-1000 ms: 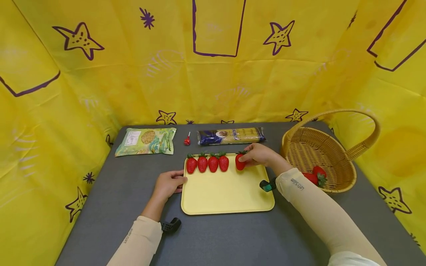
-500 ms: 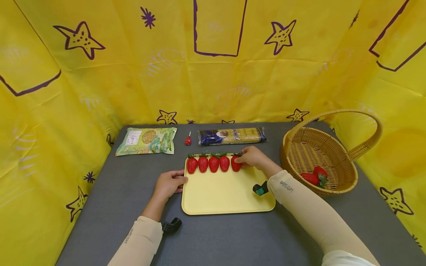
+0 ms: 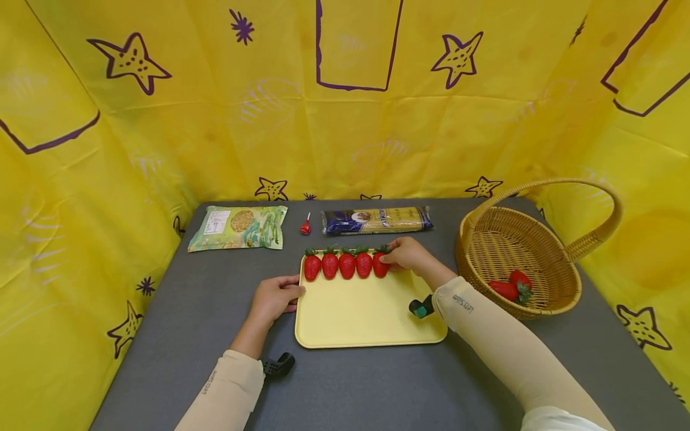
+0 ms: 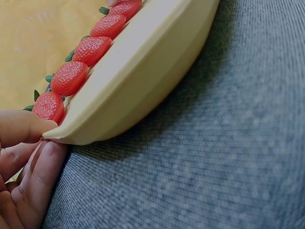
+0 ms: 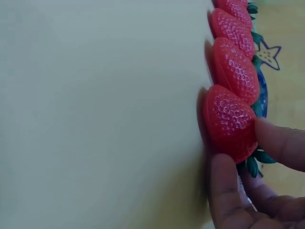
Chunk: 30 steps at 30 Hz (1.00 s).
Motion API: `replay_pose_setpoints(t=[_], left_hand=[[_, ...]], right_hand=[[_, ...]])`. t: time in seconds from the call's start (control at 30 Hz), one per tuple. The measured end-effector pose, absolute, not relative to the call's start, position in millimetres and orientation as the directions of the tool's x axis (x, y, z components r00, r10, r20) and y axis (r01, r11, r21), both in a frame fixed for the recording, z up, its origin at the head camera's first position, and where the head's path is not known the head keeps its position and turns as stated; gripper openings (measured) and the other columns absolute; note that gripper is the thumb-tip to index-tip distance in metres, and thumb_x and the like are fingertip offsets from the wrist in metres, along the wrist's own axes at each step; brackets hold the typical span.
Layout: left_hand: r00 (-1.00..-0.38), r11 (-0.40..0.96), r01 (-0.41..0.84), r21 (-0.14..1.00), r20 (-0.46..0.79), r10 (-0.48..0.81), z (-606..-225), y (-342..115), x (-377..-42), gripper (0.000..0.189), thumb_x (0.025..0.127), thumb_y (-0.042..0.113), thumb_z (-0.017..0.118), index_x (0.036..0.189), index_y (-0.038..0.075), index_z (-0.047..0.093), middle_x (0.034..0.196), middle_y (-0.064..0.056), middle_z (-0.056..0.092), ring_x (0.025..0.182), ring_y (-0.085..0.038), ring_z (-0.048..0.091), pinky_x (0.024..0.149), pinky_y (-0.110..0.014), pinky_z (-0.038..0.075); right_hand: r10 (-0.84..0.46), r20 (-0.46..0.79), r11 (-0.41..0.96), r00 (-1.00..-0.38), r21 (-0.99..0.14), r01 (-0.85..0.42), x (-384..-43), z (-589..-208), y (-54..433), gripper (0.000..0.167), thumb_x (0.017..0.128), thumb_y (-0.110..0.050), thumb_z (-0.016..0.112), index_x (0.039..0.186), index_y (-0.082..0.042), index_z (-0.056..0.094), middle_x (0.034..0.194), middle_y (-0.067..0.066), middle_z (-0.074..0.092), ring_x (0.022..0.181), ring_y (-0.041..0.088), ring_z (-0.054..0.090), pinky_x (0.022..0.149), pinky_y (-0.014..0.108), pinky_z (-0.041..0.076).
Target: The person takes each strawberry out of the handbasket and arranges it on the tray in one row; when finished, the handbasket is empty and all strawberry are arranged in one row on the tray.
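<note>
A pale yellow tray (image 3: pixel 366 317) lies on the grey table, with a row of red strawberries along its far edge, green leaves pointing away. My left hand (image 3: pixel 276 297) pinches the tray's left rim between thumb and fingers, as the left wrist view shows close up. At the right end of the row, my right hand (image 3: pixel 409 254) holds a strawberry (image 5: pixel 229 125) by thumb and fingertips. That strawberry lies against its neighbour (image 5: pixel 237 71) on the tray. In the left wrist view the nearest strawberry (image 4: pixel 49 107) sits just beyond my thumb.
A wicker basket (image 3: pixel 496 239) with a tall handle stands at the right, two strawberries (image 3: pixel 504 290) inside. Along the back lie a green patterned bag (image 3: pixel 242 227), a red lollipop (image 3: pixel 305 227) and a blue and gold packet (image 3: pixel 377 220). Yellow cloth hangs behind and at both sides.
My right hand has moved left with the strawberry, closing the gap to the row until it meets the others. The left hand has stayed on the tray's rim.
</note>
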State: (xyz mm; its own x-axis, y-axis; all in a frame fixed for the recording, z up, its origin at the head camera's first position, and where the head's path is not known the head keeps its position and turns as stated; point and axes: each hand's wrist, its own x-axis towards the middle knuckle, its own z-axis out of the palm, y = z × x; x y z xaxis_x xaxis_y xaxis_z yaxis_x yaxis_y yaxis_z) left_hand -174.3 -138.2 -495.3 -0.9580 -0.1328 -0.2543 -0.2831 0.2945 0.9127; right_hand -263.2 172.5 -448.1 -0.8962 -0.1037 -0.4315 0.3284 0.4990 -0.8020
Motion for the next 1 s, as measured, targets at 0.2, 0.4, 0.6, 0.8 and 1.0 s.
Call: replay_pose_setpoints(t=[0.2,0.4,0.6,0.8,1.0], left_hand=[[-0.958,0.302,-0.284,0.910,-0.258,-0.124,-495.1,-137.5,-174.7,0.041,0.086,0.012,0.075,0.125,0.001,0.067,0.099,-0.013,0.070,0.070,-0.017,0.067,0.061,-0.031,0.059],[-0.958,0.310,-0.285,0.907,-0.259,-0.124,-495.2,-138.8,-174.3,0.042,0.086,0.013,0.075,0.126,0.002,0.066,0.102,-0.013,0.070,0.071,-0.016,0.067,0.062,-0.031,0.059],[-0.956,0.314,-0.290,0.904,-0.262,-0.128,-494.3,-140.3,-172.4,0.042,0.086,0.014,0.076,0.126,0.002,0.066,0.101,-0.013,0.070,0.071,-0.016,0.067,0.062,-0.031,0.059],[-0.958,0.309,-0.285,0.907,-0.258,-0.125,-494.4,-140.2,-174.0,0.042,0.086,0.014,0.075,0.126,0.002,0.066,0.102,-0.014,0.070,0.072,-0.018,0.068,0.063,-0.031,0.059],[-0.959,0.323,-0.282,0.904,-0.253,-0.128,-494.1,-140.6,-175.0,0.042,0.086,0.014,0.075,0.126,0.001,0.066,0.102,-0.014,0.069,0.072,-0.016,0.067,0.062,-0.031,0.059]], right_hand=[[-0.103,-0.416,0.533,-0.904,-0.790,0.303,-258.4,-442.9,176.5,0.051,0.088,-0.011,0.074,0.130,0.004,0.051,0.125,0.021,0.053,0.096,0.028,0.062,0.085,0.037,0.055],[-0.160,-0.393,0.596,-0.905,-0.770,0.229,-243.7,-417.6,193.6,0.065,0.092,-0.022,0.070,0.143,0.004,0.038,0.129,0.022,0.053,0.105,0.034,0.062,0.095,0.046,0.050],[-0.361,-0.413,0.611,-0.836,-0.782,0.122,-225.0,-369.5,231.9,0.049,0.093,-0.023,0.068,0.131,0.005,0.055,0.119,0.019,0.061,0.105,0.033,0.062,0.093,0.045,0.051],[-0.488,-0.507,0.601,-0.710,-0.786,0.149,-218.8,-328.8,296.2,0.034,0.096,-0.025,0.064,0.112,0.005,0.064,0.106,0.018,0.065,0.099,0.033,0.060,0.086,0.043,0.054],[-0.491,-0.592,0.573,-0.640,-0.772,0.274,-231.1,-332.2,376.0,0.043,0.104,-0.023,0.049,0.131,0.010,0.050,0.133,0.025,0.053,0.123,0.039,0.049,0.097,0.046,0.047]])
